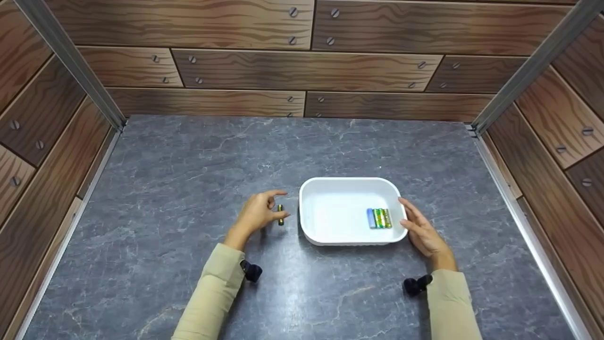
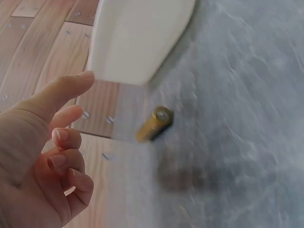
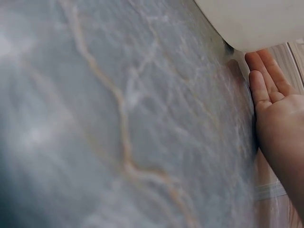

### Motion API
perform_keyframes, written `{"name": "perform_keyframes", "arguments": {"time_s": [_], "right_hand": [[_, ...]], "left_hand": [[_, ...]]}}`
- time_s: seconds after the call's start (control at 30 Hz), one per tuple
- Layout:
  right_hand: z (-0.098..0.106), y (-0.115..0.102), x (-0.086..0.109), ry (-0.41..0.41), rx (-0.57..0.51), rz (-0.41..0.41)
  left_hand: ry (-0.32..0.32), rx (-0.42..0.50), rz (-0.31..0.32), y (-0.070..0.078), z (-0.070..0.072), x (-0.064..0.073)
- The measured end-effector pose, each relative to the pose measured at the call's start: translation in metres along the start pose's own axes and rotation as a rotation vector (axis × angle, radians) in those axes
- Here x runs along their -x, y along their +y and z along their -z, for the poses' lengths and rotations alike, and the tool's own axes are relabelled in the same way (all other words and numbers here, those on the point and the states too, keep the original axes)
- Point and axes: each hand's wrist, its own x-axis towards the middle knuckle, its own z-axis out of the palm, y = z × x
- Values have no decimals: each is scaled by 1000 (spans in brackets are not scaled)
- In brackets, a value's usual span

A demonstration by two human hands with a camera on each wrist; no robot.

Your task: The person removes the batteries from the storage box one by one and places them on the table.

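Observation:
A white plastic tub (image 1: 330, 236) sits on the tabletop. Several batteries (image 1: 381, 218) lie side by side in its right part, the leftmost one blue, the others green and gold. Left of the tub is a single battery (image 1: 280, 215), dark with gold in the head view. My left hand (image 1: 257, 212) is beside that battery, thumb and index finger spread apart near it, the other fingers bent in. In the left wrist view a gap separates the battery (image 2: 156, 122) from the fingers. My right hand (image 1: 424, 233) touches the tub's right end, its fingers (image 3: 268, 78) fairly straight against it.
The grey marbled tabletop (image 1: 198, 165) is bordered by wood-patterned walls (image 1: 236, 71) at the back and both sides. Metal posts (image 1: 80, 71) rise at the back corners. A small black camera (image 1: 252, 271) is worn on each wrist.

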Motion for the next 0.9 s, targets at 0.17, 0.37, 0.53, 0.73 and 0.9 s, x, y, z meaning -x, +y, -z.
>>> {"name": "perform_keyframes", "arguments": {"time_s": [0.17, 0.37, 0.53, 0.73, 0.9], "right_hand": [[0, 0, 0, 9, 5, -7], [-2, -2, 1, 72, 34, -33], [-3, -3, 1, 101, 52, -39], [-2, -1, 1, 64, 40, -4], [-3, 0, 0, 65, 47, 8]], "left_hand": [[2, 14, -29, 14, 1, 1], [8, 44, -88, 29, -5, 2], [1, 46, -149, 41, -15, 3], [-34, 45, -211, 58, -29, 1], [-51, 9, -258, 68, -40, -1]]}}
